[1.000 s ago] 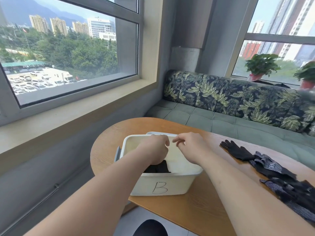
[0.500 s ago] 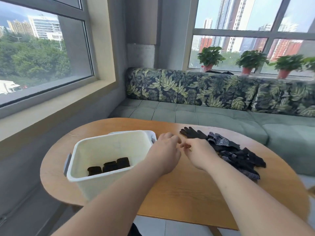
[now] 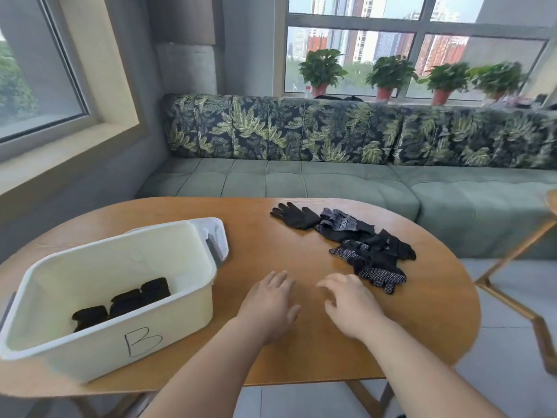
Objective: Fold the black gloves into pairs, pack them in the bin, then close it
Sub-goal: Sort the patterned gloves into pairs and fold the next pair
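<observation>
While both hands (image 3: 313,303) hover empty, loose gloves (image 3: 358,242) lie beyond fingertips.

I see three folded black bundles (image 3: 120,303) lined up inside the open white bin (image 3: 114,345) marked "B"; loose black gloves (image 3: 355,242) lie heaped well apart on its right.

Smooth wooden table (image 3: 271,351), matt white plastic bin (image 3: 184,300), knitted black cloth gloves (image 3: 361,248), some dotted
</observation>
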